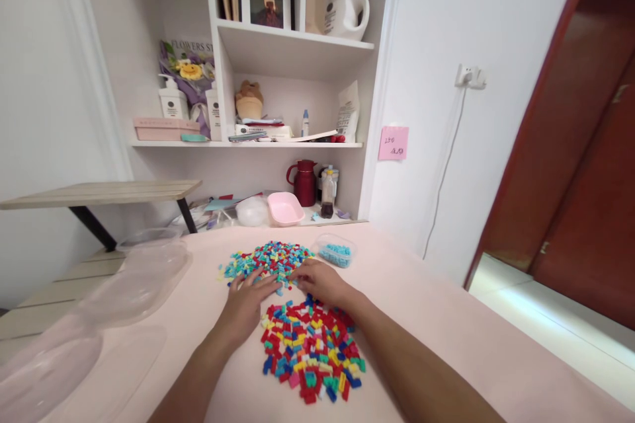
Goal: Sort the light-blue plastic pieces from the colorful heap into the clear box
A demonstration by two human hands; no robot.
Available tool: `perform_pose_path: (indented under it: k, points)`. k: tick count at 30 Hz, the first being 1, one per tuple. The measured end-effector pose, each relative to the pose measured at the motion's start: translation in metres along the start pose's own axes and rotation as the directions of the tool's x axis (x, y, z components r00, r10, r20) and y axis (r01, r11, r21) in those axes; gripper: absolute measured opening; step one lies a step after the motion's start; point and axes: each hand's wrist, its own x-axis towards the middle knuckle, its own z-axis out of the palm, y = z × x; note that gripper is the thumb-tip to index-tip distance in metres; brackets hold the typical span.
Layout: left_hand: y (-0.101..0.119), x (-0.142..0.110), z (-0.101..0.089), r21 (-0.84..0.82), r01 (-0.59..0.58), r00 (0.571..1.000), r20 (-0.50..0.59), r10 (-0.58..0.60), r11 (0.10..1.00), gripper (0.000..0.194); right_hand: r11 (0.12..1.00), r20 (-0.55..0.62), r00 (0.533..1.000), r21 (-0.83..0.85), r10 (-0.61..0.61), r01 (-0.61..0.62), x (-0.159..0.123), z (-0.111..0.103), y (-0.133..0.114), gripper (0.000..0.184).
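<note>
My left hand [247,307] rests at the near edge of the far pile of small toy bricks [278,253], fingers stretched and apart. At the same pile's right front edge is my right hand [321,279]. Its fingers are curled together at the bricks, and whatever they pinch is too small to make out. Closer to me, below both hands, spreads a second pile of larger-looking bricks [312,350], mostly red, yellow, blue and green. A clear plastic tub [351,242] holding light-blue bricks [336,254] stands just beyond my right hand.
Clear plastic containers [139,287] line the left of the pink table [461,350]. At the back are a pink basin [286,209], a dark red jug [304,183] and a bottle of dark liquid [328,195]. Shelves [297,46] rise behind; a wooden bench [99,193] stands left.
</note>
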Motion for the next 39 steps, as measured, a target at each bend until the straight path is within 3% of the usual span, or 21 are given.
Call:
perform_pose_path:
  k: [5,10,15,20,25,29,33,36,39]
  points:
    - [-0.004,0.002,-0.001,0.012,0.079,0.989,-0.129,-0.076,0.997,0.063,0.996,-0.009,0.996,0.028,0.085,-0.085,-0.001,-0.002,0.005,0.036]
    - [-0.008,0.004,-0.008,-0.018,0.149,0.960,-0.237,-0.149,0.989,0.052,0.990,-0.019,0.990,0.012,0.138,-0.138,0.000,-0.001,0.005,0.027]
    - [-0.007,0.002,-0.012,-0.067,0.142,0.948,-0.276,-0.155,0.988,0.049,0.979,-0.076,0.983,-0.104,0.168,-0.176,0.004,0.006,-0.003,0.015]
    - [-0.007,0.002,-0.011,-0.100,0.154,0.937,-0.301,-0.178,0.983,0.046,0.978,-0.082,0.983,-0.116,0.167,-0.176,0.006,0.010,-0.006,0.007]
    - [-0.012,0.002,-0.010,-0.151,0.171,0.920,-0.330,-0.213,0.974,0.042,0.972,-0.161,0.966,-0.093,0.201,-0.218,0.004,-0.003,0.004,0.010]
    - [-0.015,0.002,-0.010,-0.207,0.199,0.900,-0.349,-0.262,0.958,0.039,0.965,-0.344,0.912,-0.053,0.224,-0.257,-0.001,-0.027,0.018,0.014]
    - [-0.018,0.002,-0.010,-0.254,0.245,0.876,-0.356,-0.326,0.936,0.036,0.937,-0.546,0.789,-0.019,0.283,-0.350,-0.009,-0.049,0.037,0.019]
    - [-0.019,0.002,-0.010,-0.277,0.272,0.863,-0.354,-0.361,0.922,0.035,0.908,-0.622,0.717,-0.024,0.314,-0.418,-0.016,-0.056,0.052,0.020]
    - [-0.020,0.002,-0.009,-0.293,0.277,0.861,-0.348,-0.371,0.915,0.034,0.885,-0.642,0.685,-0.021,0.345,-0.465,-0.020,-0.057,0.062,0.023]
